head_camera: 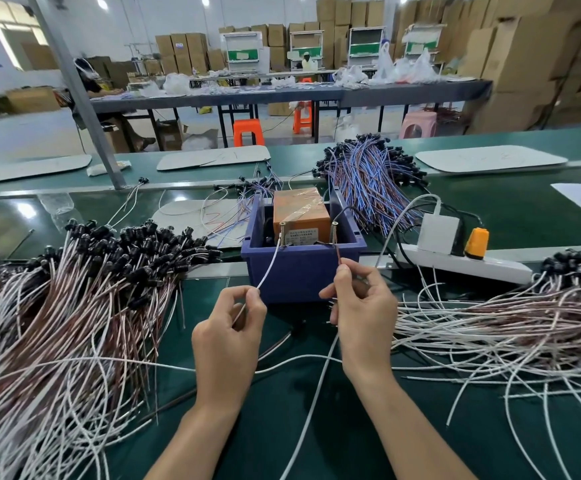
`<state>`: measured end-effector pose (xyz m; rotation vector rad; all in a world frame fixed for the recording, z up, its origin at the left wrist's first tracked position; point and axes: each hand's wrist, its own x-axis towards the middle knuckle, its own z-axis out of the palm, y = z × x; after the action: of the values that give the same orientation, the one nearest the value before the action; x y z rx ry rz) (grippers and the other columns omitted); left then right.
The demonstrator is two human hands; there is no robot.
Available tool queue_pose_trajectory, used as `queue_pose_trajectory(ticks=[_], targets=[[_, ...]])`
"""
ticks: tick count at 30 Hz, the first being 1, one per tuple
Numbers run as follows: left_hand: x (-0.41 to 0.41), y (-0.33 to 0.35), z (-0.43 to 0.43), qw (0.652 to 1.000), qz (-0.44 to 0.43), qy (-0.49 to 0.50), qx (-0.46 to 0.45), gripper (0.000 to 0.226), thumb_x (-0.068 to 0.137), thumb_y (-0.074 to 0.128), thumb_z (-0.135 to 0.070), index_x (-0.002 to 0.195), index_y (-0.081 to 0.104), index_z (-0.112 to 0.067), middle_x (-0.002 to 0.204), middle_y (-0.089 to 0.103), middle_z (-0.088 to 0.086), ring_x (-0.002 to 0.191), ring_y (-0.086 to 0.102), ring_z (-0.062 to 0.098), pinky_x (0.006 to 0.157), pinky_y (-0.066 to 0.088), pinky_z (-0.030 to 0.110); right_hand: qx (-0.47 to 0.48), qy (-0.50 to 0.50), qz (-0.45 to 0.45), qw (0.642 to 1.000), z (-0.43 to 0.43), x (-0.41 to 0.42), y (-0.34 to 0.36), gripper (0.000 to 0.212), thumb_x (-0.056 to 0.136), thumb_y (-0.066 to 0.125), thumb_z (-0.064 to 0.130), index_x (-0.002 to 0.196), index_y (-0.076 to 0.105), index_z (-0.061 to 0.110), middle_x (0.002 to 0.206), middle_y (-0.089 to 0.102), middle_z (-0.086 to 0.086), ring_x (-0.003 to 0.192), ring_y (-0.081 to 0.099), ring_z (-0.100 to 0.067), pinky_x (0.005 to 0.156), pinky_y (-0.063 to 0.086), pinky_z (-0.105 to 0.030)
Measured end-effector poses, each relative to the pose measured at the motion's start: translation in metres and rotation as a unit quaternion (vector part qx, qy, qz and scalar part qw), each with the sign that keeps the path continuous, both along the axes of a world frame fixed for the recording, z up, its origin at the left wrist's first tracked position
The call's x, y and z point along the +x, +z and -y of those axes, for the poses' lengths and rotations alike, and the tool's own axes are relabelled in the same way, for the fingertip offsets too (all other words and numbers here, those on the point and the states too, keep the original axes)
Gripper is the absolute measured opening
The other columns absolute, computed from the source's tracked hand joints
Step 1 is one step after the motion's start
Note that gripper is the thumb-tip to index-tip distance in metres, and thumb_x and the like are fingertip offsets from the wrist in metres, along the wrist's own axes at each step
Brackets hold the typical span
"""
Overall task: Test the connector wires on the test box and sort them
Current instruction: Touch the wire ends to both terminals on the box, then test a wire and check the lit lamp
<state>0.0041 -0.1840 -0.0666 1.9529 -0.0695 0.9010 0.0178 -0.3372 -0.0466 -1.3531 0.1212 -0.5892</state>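
I see two bare hands in my view. The left hand (228,327) is at about 7 o'clock and the right hand (361,317) at about 5 o'clock. The left forearm (192,434) and right forearm (413,427) are bare down to the bottom edge.
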Motion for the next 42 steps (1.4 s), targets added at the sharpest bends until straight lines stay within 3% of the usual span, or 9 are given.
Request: queue_pose_trajectory(ticks=[33, 42], targets=[[-0.003, 0.001, 0.0023, 0.999, -0.013, -0.031, 0.017, 0.022, 0.095, 0.051, -0.048, 0.084, 0.058, -0.029, 0.049, 0.034, -0.007, 0.043, 0.024, 0.011, 0.043, 0.023, 0.022, -0.021, -0.002, 0.01, 1.0, -0.0043, 0.0031, 0.0024, 0.009, 0.101, 0.06, 0.027, 0.097, 0.067, 0.029, 0.067, 0.073, 0.001, 0.037, 0.046, -0.01, 0.042, 0.038, -0.018], [-0.0033, 0.0011, 0.0025, 0.999, -0.015, -0.04, 0.027, 0.02, 0.096, 0.051, -0.047, 0.088, 0.059, -0.031, 0.05, 0.037, -0.008, 0.043, 0.025, 0.011, 0.043, 0.023, 0.022, -0.035, 0.001, 0.008, 0.999, -0.0039, 0.001, 0.0042, 0.01, 0.101, 0.059, 0.027, 0.103, 0.068, 0.024, 0.069, 0.073, 0.002, 0.04, 0.05, -0.008, 0.044, 0.041, -0.017]])
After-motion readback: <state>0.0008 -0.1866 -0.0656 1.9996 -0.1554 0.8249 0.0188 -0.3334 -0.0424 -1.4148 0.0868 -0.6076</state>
